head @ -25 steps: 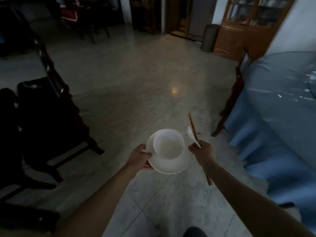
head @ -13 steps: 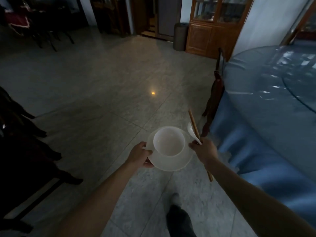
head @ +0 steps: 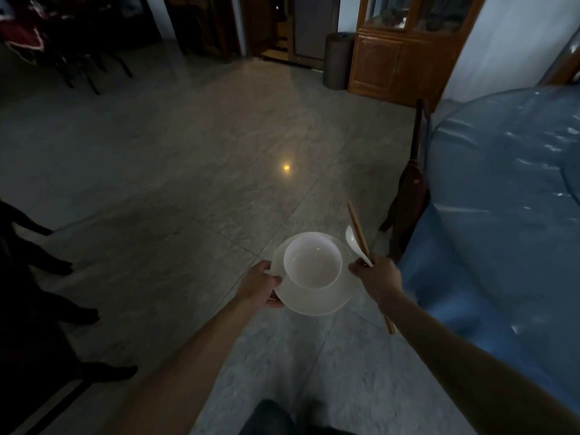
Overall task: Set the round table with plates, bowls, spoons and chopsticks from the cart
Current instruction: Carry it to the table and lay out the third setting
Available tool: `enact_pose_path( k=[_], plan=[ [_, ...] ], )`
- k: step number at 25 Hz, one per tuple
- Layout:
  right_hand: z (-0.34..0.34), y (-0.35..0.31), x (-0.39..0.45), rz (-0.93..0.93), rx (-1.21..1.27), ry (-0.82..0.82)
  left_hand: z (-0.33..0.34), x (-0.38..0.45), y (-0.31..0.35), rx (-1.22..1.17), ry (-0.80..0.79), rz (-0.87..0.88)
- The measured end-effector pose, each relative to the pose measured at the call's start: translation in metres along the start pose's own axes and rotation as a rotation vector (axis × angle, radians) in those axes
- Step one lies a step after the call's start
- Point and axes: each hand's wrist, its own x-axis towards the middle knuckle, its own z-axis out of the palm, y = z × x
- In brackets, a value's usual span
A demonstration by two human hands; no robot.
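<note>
My left hand [head: 262,285] grips the left rim of a white plate [head: 314,301], and a white bowl [head: 313,262] stands upright on that plate. My right hand [head: 378,277] holds a white spoon [head: 356,244] and wooden chopsticks [head: 359,235] together, just right of the plate. The chopsticks stick out above and below the fist. The round table [head: 514,189], covered in blue cloth under clear plastic, fills the right side, about an arm's length from my right hand.
A dark wooden chair [head: 409,196] stands against the table's left edge, just beyond my right hand. Dark chair legs [head: 37,277] line the left edge. A wooden cabinet [head: 398,48] and a bin [head: 337,59] stand at the far wall. Tiled floor [head: 188,183] lies ahead.
The view has swung right and forward: the table takes up more of the right side and the dark chairs on the left have slid out. Both hands keep their holds.
</note>
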Motion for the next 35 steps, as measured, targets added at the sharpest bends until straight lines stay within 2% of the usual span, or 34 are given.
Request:
enact_pose_path(
  k=[16,22,27,35],
  plan=[
    [0.019,-0.122,0.282,0.12,0.122,0.16,0.022,0.285,0.205,0.097,-0.161,0.066],
    [-0.002,-0.163,0.368,0.16,0.219,0.238,0.052,0.374,0.284,0.172,-0.232,0.131],
    [-0.043,-0.179,0.447,0.166,0.312,0.332,0.114,0.443,0.354,0.243,-0.276,0.204],
    [-0.156,-0.153,0.589,0.173,0.329,0.428,0.259,0.53,0.457,0.309,-0.354,0.241]
  ],
)
